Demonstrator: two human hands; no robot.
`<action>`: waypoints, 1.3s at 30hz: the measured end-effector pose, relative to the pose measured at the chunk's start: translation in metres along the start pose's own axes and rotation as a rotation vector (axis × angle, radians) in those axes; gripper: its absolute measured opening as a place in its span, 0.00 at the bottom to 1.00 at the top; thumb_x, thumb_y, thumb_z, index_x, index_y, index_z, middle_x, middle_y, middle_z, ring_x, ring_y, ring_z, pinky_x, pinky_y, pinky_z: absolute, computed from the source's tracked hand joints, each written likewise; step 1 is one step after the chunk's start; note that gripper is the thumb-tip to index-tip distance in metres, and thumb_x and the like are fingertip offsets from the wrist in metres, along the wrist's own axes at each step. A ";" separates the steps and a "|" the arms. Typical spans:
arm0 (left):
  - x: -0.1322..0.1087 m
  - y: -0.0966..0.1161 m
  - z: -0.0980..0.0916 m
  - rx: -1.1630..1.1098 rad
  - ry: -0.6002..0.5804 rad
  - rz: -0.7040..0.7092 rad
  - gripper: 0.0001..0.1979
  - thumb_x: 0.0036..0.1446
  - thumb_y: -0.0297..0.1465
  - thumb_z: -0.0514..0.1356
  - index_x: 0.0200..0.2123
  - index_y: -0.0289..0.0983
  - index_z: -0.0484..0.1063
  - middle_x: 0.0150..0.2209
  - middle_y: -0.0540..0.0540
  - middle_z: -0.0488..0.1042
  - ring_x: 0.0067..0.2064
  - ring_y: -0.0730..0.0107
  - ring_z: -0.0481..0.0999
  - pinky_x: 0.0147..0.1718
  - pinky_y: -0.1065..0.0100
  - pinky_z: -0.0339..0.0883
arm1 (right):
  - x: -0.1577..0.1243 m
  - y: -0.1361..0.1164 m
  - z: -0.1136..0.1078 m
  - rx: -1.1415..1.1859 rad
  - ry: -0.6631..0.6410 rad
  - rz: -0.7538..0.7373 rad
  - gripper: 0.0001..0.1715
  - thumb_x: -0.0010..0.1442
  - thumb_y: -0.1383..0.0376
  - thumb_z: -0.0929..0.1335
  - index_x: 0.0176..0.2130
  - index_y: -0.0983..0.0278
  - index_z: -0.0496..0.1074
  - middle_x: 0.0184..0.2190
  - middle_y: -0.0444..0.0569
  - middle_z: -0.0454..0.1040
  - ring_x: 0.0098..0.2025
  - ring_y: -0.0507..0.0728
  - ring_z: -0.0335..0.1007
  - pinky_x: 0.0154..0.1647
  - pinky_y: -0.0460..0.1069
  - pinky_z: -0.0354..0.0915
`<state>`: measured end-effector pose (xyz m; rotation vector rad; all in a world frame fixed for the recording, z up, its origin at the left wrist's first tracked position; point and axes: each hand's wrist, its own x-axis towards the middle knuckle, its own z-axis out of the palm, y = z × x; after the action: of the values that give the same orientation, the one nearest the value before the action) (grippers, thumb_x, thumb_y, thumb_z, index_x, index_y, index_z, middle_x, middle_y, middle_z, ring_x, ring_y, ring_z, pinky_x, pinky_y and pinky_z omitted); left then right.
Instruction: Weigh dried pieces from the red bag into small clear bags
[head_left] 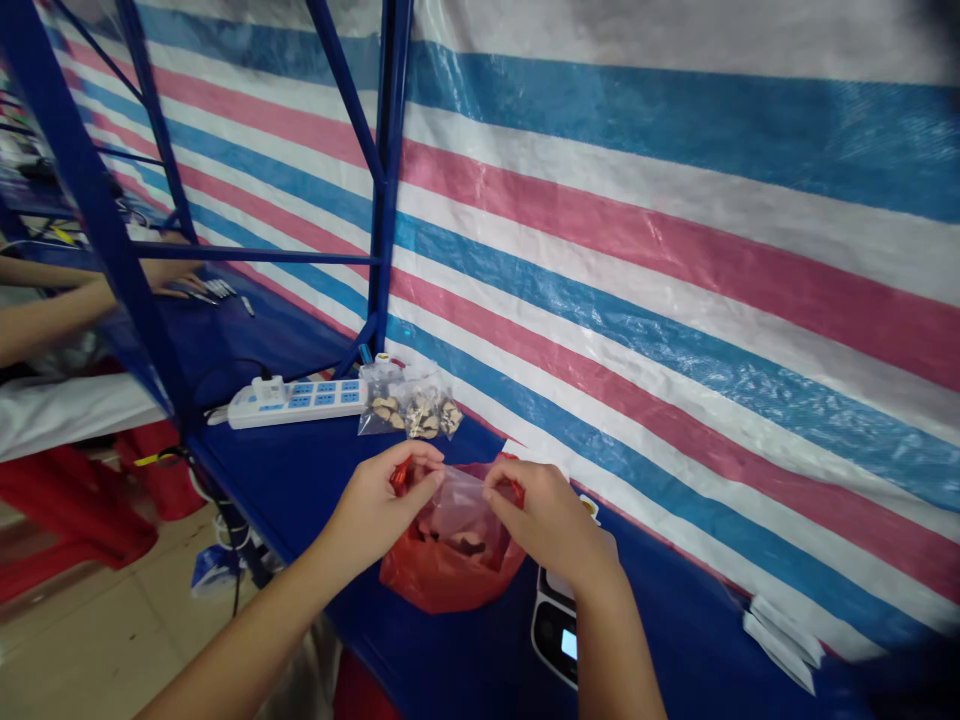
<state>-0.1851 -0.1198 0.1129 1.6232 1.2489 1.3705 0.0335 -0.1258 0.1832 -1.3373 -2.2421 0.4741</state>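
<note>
My left hand and my right hand pinch the two upper corners of a small clear plastic bag. Brownish pieces show through its lower part, too blurred to name. Behind and below it lies a red plastic bag with its mouth spread on the blue table. Partly under my right forearm is a small digital scale with a lit display. Beyond my hands, clear bags of pale dried slices rest near the striped sheet.
A white power strip lies at the back left beside a blue metal post. White packets lie at the right. Striped plastic sheeting walls the far side. Another person's arms reach over the neighbouring table at left.
</note>
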 end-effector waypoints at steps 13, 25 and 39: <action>0.001 0.001 0.000 0.113 -0.061 0.111 0.12 0.57 0.40 0.64 0.40 0.38 0.77 0.36 0.49 0.79 0.39 0.67 0.77 0.42 0.68 0.70 | 0.007 -0.002 0.007 0.151 0.097 -0.091 0.08 0.66 0.69 0.67 0.36 0.58 0.74 0.32 0.37 0.76 0.34 0.51 0.70 0.36 0.45 0.59; 0.007 -0.002 0.003 -0.061 0.007 0.058 0.15 0.56 0.43 0.65 0.39 0.37 0.79 0.35 0.47 0.80 0.36 0.67 0.78 0.38 0.69 0.72 | 0.007 0.003 0.006 0.197 0.137 -0.059 0.07 0.66 0.67 0.67 0.37 0.57 0.76 0.29 0.37 0.75 0.31 0.51 0.69 0.34 0.45 0.60; 0.005 -0.007 0.003 -0.037 -0.020 0.026 0.18 0.57 0.46 0.63 0.34 0.37 0.81 0.28 0.49 0.77 0.31 0.70 0.73 0.31 0.71 0.67 | 0.009 0.012 0.008 0.314 0.260 0.006 0.10 0.67 0.59 0.67 0.38 0.60 0.77 0.30 0.42 0.75 0.33 0.54 0.68 0.36 0.48 0.62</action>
<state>-0.1839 -0.1128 0.1079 1.6288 1.1884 1.3820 0.0338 -0.1125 0.1727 -1.1690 -1.8648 0.5903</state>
